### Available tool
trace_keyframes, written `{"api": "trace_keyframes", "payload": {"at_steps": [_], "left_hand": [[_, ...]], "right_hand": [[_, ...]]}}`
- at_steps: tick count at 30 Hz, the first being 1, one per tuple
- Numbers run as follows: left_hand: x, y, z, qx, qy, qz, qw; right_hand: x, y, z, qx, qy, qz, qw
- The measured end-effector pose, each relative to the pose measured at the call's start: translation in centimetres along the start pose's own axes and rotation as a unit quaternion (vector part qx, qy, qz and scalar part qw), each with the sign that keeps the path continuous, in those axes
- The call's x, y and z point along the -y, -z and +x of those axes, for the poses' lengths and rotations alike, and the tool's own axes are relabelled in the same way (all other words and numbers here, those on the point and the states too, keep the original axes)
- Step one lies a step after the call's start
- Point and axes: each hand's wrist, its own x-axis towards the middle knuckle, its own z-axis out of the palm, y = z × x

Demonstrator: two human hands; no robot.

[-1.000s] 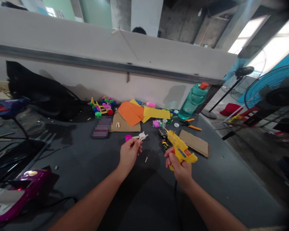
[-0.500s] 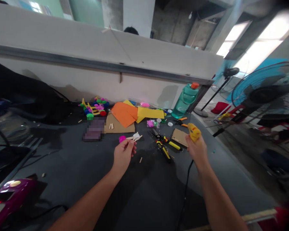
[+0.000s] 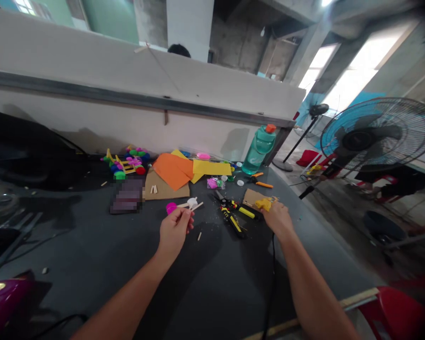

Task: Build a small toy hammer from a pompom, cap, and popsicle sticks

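Observation:
My left hand (image 3: 174, 229) pinches a small piece made of thin wooden sticks (image 3: 197, 206). A pink bottle cap (image 3: 170, 207) and a white cap (image 3: 192, 202) show just beyond its fingers; whether they are fixed to the sticks I cannot tell. My right hand (image 3: 279, 219) is closed around a yellow glue gun (image 3: 264, 204) with a black cord (image 3: 273, 264) trailing down. The gun is low over a small cardboard piece (image 3: 250, 198), its tip hard to make out. Yellow-and-black pliers (image 3: 233, 221) lie spread between my hands, beside a short loose stick (image 3: 199, 236).
Behind lie orange paper (image 3: 173, 170), yellow paper (image 3: 212, 167), a cardboard sheet (image 3: 173, 191) and a colourful small model (image 3: 127, 163). A green bottle (image 3: 258, 151) stands near the partition. Orange-handled cutters (image 3: 262, 183) lie before it. A fan (image 3: 371, 137) stands off the table's right side.
My right hand has lowered the glue gun from above the table to the small cardboard piece. My left hand keeps its pinch on the sticks. The view has turned slightly right.

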Motion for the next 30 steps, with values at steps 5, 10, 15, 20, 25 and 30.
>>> {"api": "trace_keyframes", "payload": {"at_steps": [5, 10, 15, 20, 25, 30], "left_hand": [[0.0, -0.2, -0.3, 0.041, -0.017, 0.038, 0.998], [0.2, -0.7, -1.0, 0.117, -0.037, 0.099, 0.987], [-0.3, -0.9, -1.5, 0.164, -0.096, 0.177, 0.966], [-0.4, -0.9, -1.5, 0.169, -0.099, 0.197, 0.961], [-0.2, -0.8, -1.5, 0.175, -0.099, 0.206, 0.958], [-0.4, -0.7, -1.5, 0.187, -0.097, 0.209, 0.955]], "right_hand": [[0.8, 1.3, -0.7, -0.132, -0.007, 0.051, 0.990], [5.0, 1.8, -4.8, -0.128, 0.231, 0.400, 0.878], [8.4, 1.0, -8.6, 0.070, 0.266, 0.515, 0.812], [8.5, 0.7, -8.9, 0.108, 0.264, 0.539, 0.793], [8.8, 0.4, -8.9, 0.106, 0.247, 0.542, 0.796], [9.0, 0.5, -8.9, 0.099, 0.249, 0.545, 0.795]]}}
